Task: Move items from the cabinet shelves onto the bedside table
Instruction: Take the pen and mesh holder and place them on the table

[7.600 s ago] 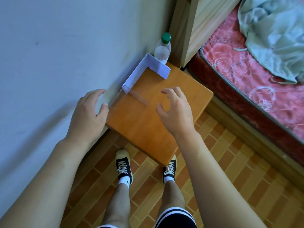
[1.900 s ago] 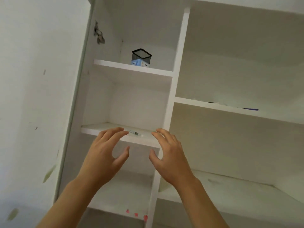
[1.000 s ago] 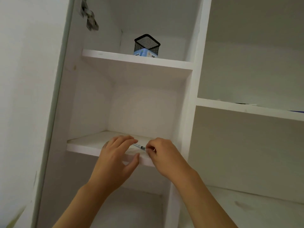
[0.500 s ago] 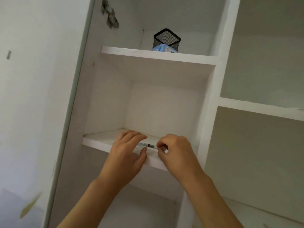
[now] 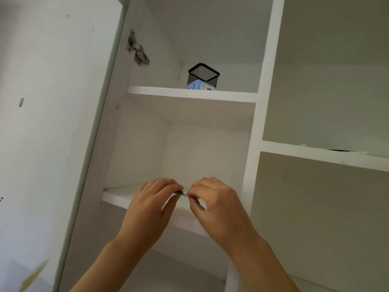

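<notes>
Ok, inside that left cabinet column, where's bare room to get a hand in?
Upper shelf: free left of the mesh pen holder. Lower shelf: bare strip between the left wall and the left hand. Crowded at its front edge, where both hands, left and right hand, pinch the pen.
</notes>
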